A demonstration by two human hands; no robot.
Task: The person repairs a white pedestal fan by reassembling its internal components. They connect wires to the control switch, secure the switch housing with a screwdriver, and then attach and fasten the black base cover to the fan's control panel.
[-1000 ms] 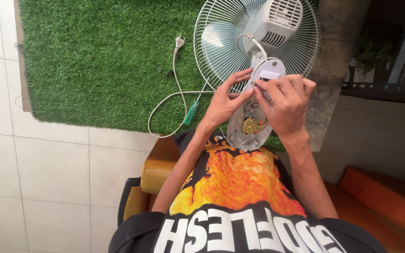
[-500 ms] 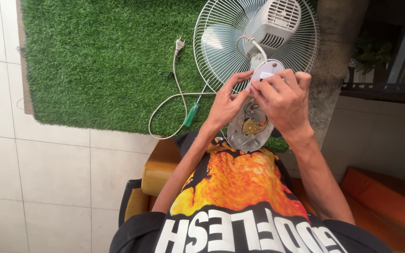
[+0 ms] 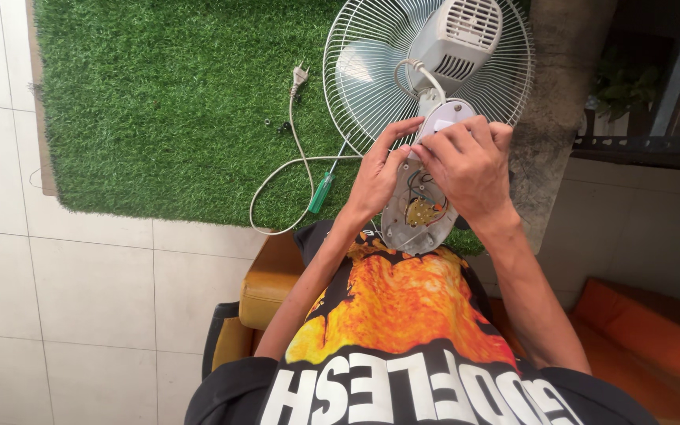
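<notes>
Since earlier, my right hand [image 3: 470, 169] slid over the grey oval plastic fan base [image 3: 423, 208]; left hand [image 3: 379, 177] steadies it, fingers of both clasping it.

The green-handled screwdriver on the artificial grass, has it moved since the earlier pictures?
No. The green-handled screwdriver lies at the same spot, beside the loop of the white power cord on the green artificial grass mat, pointing toward the fan grille.

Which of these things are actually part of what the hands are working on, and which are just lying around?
In hand:
left hand and right hand, both on the opened grey fan base
white fan joined to it
green-handled screwdriver
small dark screws

Lying about:
white power cord
green turf mat
orange seat
</notes>
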